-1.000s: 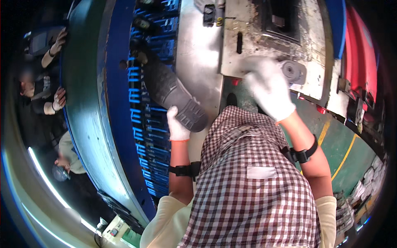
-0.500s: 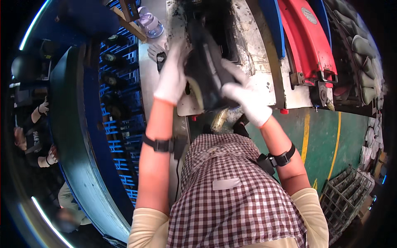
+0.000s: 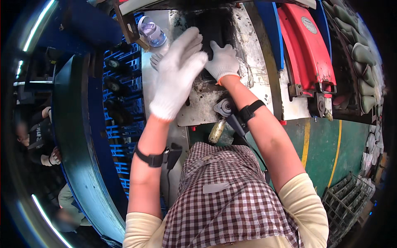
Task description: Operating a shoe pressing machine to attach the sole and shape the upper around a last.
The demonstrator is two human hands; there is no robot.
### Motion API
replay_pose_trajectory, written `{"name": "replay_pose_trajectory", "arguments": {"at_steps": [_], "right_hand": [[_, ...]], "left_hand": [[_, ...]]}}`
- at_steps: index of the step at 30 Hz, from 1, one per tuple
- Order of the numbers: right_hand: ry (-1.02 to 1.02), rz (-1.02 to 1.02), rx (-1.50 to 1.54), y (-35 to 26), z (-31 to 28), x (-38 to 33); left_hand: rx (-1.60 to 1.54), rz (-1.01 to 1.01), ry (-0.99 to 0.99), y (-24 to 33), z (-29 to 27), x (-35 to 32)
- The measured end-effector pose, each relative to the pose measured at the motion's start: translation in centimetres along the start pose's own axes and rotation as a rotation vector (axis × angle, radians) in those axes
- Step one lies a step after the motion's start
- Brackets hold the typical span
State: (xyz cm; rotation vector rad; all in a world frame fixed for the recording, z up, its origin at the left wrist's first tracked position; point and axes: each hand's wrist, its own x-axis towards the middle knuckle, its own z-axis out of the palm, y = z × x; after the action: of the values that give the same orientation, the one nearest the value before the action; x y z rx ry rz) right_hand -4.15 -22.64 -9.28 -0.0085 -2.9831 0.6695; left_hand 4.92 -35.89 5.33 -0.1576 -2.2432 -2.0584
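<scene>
left glove: up it goes over the stained, pale metal machine top [image 3: 253, 58], the white knit-gloved left hand [image 3: 177, 70], fingers stretched long, thumb apart, grip empty.
right glove: the white knit-gloved right hand [image 3: 224, 62] is at the black rectangular bed [image 3: 209, 29], fingers partly bent; cannot tell whether they hold anything.
black bed: straight ahead, set in the machine top, contents too dark to make out.
flanks: clear, lilac-tinted plastic bottle [image 3: 153, 34] left, red curved cover [image 3: 304, 49] right.
</scene>
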Motion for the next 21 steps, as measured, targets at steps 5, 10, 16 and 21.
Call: {"name": "replay_pose_trajectory", "arguments": {"at_steps": [5,10,16,21], "right_hand": [[-0.060,0.062,0.039,-0.4,-0.6,-0.3],[-0.209,0.130,0.009,-1.2,-1.5,0.0],[-0.161,0.112,0.008,-1.1,-1.0,-0.2],[-0.159,0.096,0.194,3.4,-0.9,-0.1]], "left_hand": [[0.211,0.906,0.087,6.1,-3.1,1.2],[0.545,1.011,0.087,12.4,-1.6,9.7],[1.048,0.939,-0.123,14.7,-1.2,17.1],[1.019,0.833,-0.304,15.8,-1.1,15.7]]}}
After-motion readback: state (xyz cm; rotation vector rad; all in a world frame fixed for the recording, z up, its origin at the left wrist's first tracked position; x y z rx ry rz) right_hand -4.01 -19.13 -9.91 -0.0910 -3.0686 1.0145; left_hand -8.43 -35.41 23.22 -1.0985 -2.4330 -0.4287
